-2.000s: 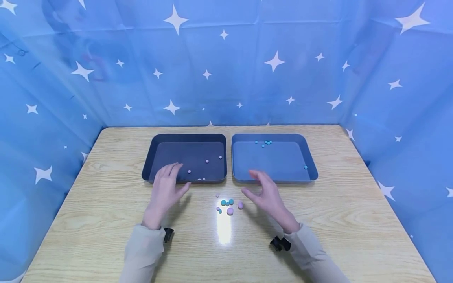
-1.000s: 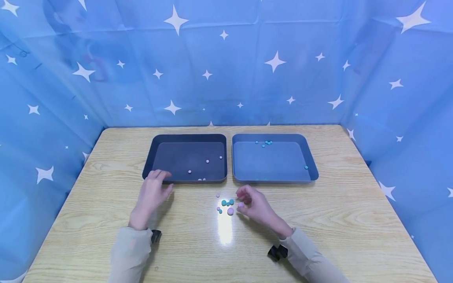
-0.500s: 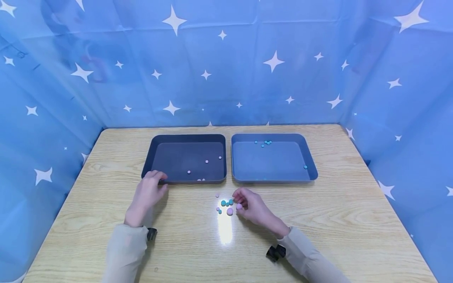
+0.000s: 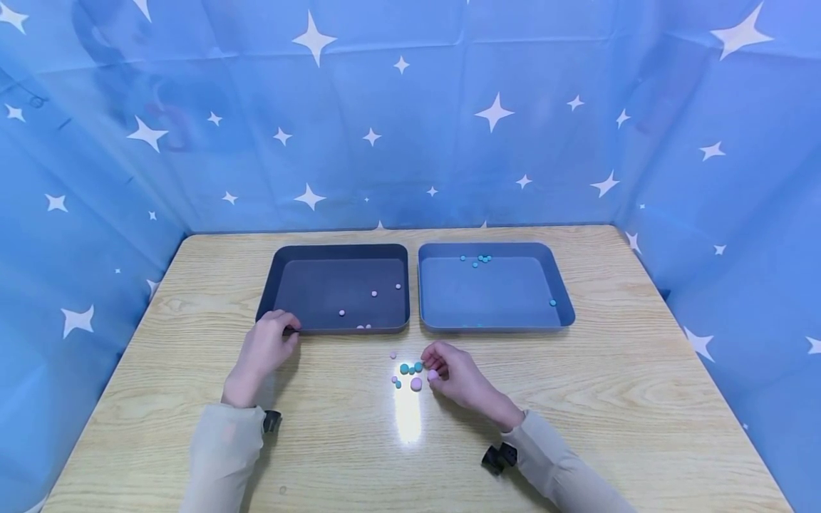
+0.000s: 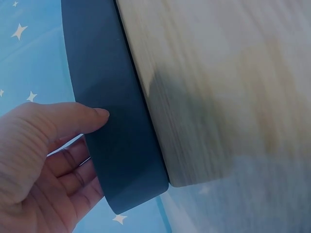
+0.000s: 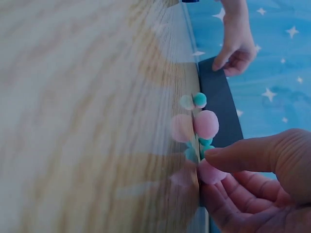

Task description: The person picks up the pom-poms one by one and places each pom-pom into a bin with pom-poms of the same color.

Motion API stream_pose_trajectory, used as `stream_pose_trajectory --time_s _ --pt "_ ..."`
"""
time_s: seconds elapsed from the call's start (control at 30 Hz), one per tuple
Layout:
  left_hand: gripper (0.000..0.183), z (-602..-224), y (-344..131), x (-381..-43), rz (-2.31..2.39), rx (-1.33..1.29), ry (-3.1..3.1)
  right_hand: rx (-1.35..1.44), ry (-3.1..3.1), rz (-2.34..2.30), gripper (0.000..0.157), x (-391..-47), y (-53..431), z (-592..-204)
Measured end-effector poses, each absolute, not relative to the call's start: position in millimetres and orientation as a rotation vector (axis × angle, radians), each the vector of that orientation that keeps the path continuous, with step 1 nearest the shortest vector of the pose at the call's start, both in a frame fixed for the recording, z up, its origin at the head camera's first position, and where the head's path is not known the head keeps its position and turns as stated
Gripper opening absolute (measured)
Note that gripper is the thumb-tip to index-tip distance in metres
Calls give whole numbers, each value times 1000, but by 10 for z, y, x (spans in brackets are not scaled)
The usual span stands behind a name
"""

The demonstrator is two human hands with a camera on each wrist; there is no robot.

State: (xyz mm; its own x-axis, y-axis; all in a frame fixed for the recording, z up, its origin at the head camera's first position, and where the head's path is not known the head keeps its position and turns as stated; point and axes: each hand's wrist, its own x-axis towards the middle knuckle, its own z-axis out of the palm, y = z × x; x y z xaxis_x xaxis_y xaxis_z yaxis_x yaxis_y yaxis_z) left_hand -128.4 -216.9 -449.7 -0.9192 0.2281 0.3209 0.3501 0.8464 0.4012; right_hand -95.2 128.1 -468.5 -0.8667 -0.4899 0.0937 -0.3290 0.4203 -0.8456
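Nearest: light-grey fabric sleeves (image 4: 226, 449) are worn on both forearms. Round fuzzy pink pompom (image 4: 432, 375) is pinched by right hand (image 4: 463, 377), thumb against index finger, down at the pale wood-grain table (image 4: 346, 456). Second pink pompom (image 4: 416, 384) is seen just left of that grip, slightly nearer. Row of three fuzzy teal pompoms (image 4: 404, 368) is lined up left of the grip. Small pink-and-teal pair (image 4: 398, 385) is located further left; whether they touch can't be told. One small pink pompom (image 4: 393, 355) is set left and beyond.

Near-left corner of the rectangular dark navy tray (image 4: 314, 285) is gripped by left hand (image 4: 263, 349), thumb on outer wall. Five small pink pompoms (image 4: 375, 293) are contained there, right of that grip. Beyond the right-hand grip, small teal pompoms (image 4: 475, 265) are held in a rectangular blue-grey tray (image 4: 513, 292). Farthest: blue star-print curtain (image 4: 410, 157).
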Motion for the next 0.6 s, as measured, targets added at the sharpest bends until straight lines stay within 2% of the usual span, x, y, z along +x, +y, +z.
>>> stream_pose_trajectory --time_s 0.6 --pt "13 -4494 -2199 -1304 -703 -481 -2770 -689 2551 -1435 28 -969 1228 -4598"
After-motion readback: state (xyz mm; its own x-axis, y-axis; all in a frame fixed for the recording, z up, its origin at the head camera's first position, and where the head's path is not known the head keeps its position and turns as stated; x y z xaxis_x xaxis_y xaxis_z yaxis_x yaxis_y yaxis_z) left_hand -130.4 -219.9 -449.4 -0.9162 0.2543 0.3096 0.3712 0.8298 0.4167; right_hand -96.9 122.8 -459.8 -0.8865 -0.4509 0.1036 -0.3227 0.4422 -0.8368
